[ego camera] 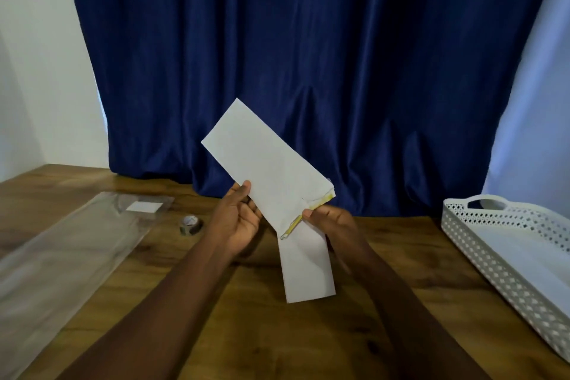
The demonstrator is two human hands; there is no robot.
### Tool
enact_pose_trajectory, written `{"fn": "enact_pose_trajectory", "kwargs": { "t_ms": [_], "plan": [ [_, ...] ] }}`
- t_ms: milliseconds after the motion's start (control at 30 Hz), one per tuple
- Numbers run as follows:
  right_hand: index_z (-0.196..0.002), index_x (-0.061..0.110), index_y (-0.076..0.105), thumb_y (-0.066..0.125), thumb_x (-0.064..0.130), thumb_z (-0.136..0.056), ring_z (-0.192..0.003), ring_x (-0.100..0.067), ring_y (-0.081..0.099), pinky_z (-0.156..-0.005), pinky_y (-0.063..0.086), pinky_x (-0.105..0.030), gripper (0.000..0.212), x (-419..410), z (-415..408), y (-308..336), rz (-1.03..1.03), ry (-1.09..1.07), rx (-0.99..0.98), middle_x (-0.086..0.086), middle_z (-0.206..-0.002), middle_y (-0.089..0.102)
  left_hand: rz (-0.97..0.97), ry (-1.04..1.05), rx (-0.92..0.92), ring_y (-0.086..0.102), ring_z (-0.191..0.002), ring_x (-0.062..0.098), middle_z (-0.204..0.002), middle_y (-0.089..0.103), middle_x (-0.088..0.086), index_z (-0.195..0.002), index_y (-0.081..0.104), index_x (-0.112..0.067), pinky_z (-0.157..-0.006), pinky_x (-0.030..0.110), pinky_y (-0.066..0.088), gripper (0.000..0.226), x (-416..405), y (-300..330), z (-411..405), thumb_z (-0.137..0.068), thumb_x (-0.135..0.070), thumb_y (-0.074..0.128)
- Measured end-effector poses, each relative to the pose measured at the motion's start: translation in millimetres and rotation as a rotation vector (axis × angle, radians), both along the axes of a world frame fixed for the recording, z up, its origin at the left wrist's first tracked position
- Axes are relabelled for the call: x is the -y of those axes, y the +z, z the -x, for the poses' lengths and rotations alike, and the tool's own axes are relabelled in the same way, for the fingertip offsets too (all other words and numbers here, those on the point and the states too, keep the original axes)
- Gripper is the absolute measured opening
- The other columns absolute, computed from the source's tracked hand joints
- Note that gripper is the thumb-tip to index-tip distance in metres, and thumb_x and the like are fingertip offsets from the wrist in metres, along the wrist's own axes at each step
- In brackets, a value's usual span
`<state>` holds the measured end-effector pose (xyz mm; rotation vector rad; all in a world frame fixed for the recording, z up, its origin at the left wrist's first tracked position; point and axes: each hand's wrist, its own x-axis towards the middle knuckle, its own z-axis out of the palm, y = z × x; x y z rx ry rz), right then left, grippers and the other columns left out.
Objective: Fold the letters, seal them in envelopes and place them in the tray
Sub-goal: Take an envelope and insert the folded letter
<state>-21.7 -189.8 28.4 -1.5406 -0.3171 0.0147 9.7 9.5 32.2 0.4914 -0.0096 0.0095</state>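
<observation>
Nearest to me a folded letter (308, 268) lies flat on the wooden table (246, 333), its top end hidden under my right hand (331, 222). Just above it I hold an envelope (268, 168) in the air with both hands, tilted so its far end points up and to the left. My left hand (237, 219) grips its lower long edge, thumb on the face and fingers behind. My right hand pinches the open end, where a yellow strip (308, 213) shows along the mouth. To the left a clear plastic sleeve (68, 253) lies on the table, with a tape roll (191, 224) beside it. At right stands the white perforated tray (481, 259). A blue curtain (308, 55) hangs behind.
</observation>
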Motion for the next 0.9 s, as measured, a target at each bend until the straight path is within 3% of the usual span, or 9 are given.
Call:
{"fn": "enact_pose_trajectory", "kwargs": {
  "t_ms": [167, 333, 433, 567, 700, 800, 900],
  "plan": [
    [-0.097, 0.005, 0.075, 0.064, 0.017, -0.097, -0.081, -0.02, 0.075, -0.064, 0.058, -0.025, 0.016, -4.1, 3.4, -1.2, 0.078, -0.016, 0.048, -0.009, -0.095, 0.078, 0.014, -0.002, 0.001, 0.077, -0.098, 0.019, -0.117, 0.076, 0.011, -0.136, 0.057, -0.006, -0.068, 0.03, 0.063, 0.036, -3.0, -3.2, 2.6, -0.1, -0.005, 0.057],
    [-0.091, 0.002, 0.074, 0.069, 0.023, -0.093, -0.079, -0.026, 0.071, -0.068, 0.056, -0.034, 0.022, -4.7, 1.7, -4.4, 0.152, -0.14, 0.058, -0.014, -0.089, 0.076, -0.048, -0.003, 0.04, 0.075, -0.107, 0.022, -0.123, 0.074, 0.011, -0.129, 0.061, -0.011, -0.074, 0.033, 0.063, 0.029, -0.2, -4.6, 2.9, -0.101, -0.006, 0.057],
    [-0.094, 0.008, 0.077, 0.068, 0.029, -0.094, -0.089, -0.026, 0.075, -0.076, 0.059, -0.037, 0.023, -5.9, 1.4, -2.1, 0.071, -0.134, 0.018, -0.009, -0.095, 0.079, -0.078, 0.006, 0.063, 0.074, -0.108, 0.024, -0.124, 0.074, 0.011, -0.128, 0.061, -0.011, -0.075, 0.035, 0.063, 0.027, 1.6, -4.7, 2.4, -0.102, -0.005, 0.055],
    [-0.082, 0.021, 0.081, 0.067, 0.041, -0.09, -0.084, -0.019, 0.076, -0.068, 0.06, -0.027, 0.025, -8.6, 4.8, 4.6, -0.007, -0.147, -0.008, -0.004, -0.094, 0.08, -0.119, 0.024, 0.092, 0.075, -0.107, 0.025, -0.12, 0.076, 0.009, -0.13, 0.059, -0.012, -0.074, 0.038, 0.064, 0.03, 2.5, -4.5, 1.3, -0.102, -0.004, 0.054],
    [-0.071, 0.025, 0.079, 0.068, 0.044, -0.091, -0.081, -0.018, 0.076, -0.072, 0.061, -0.032, 0.029, -10.3, 3.1, 4.4, -0.021, -0.251, -0.04, -0.002, -0.089, 0.08, -0.147, 0.013, 0.098, 0.073, -0.11, 0.027, -0.124, 0.074, 0.009, -0.131, 0.059, -0.014, -0.075, 0.04, 0.063, 0.031, 5.6, -6.2, 2.4, -0.102, -0.004, 0.055],
    [-0.073, 0.024, 0.079, 0.072, 0.04, -0.089, -0.076, -0.01, 0.075, -0.058, 0.055, -0.017, 0.023, -9.0, 4.8, 4.9, -0.017, -0.316, 0.055, 0.005, -0.085, 0.079, -0.168, 0.013, 0.098, 0.074, -0.109, 0.026, -0.123, 0.074, 0.009, -0.13, 0.061, -0.015, -0.074, 0.039, 0.063, 0.03, 8.2, -6.7, 3.2, -0.102, -0.005, 0.055],
    [-0.079, 0.02, 0.077, 0.072, 0.029, -0.092, -0.074, -0.006, 0.074, -0.058, 0.052, -0.013, 0.017, -5.0, 2.8, 2.3, 0.046, -0.407, 0.181, 0.01, -0.082, 0.078, -0.174, 0.01, 0.107, 0.074, -0.108, 0.026, -0.121, 0.076, 0.008, -0.128, 0.061, -0.016, -0.074, 0.038, 0.063, 0.029, 8.6, -6.7, 4.1, -0.102, -0.005, 0.054]
  ]
}}
